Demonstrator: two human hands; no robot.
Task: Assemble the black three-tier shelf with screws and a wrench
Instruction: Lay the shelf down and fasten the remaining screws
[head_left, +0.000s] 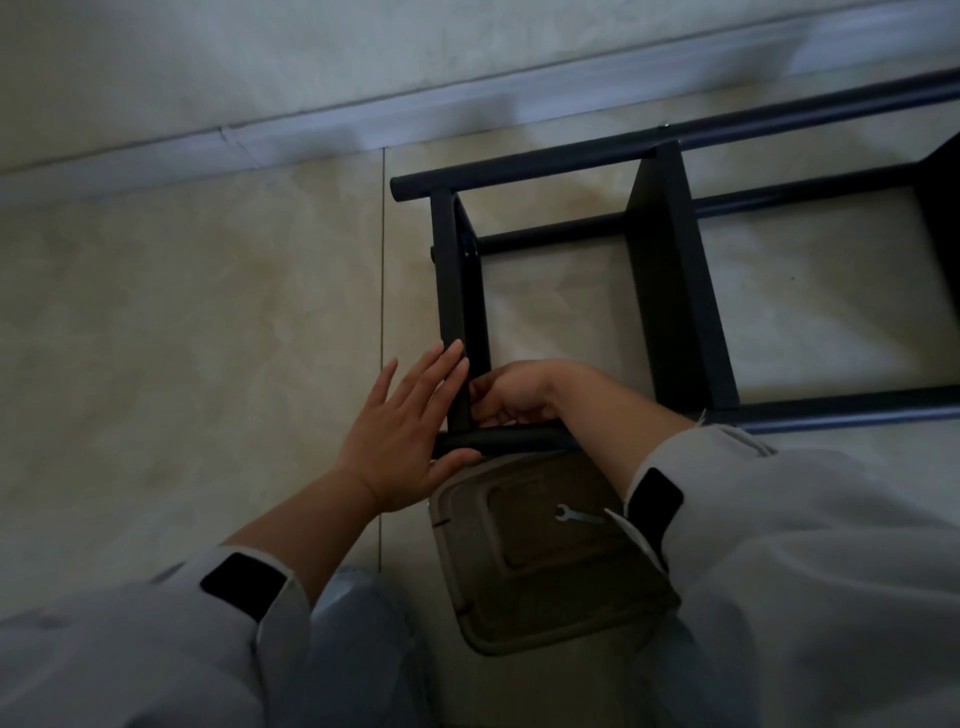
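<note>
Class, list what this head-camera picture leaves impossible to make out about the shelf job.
- Shelf: its far end is cut off by the picture's right edge.
- Joint at the near tube: hidden behind the right hand and left hand.
- Wrench on the tray: too small and dim to size.

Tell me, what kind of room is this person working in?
Probably a room in a home. The black shelf frame lies on a beige tiled floor beside a plain wall with a pale baseboard, and a small wrench rests on a low brown stool.
</note>
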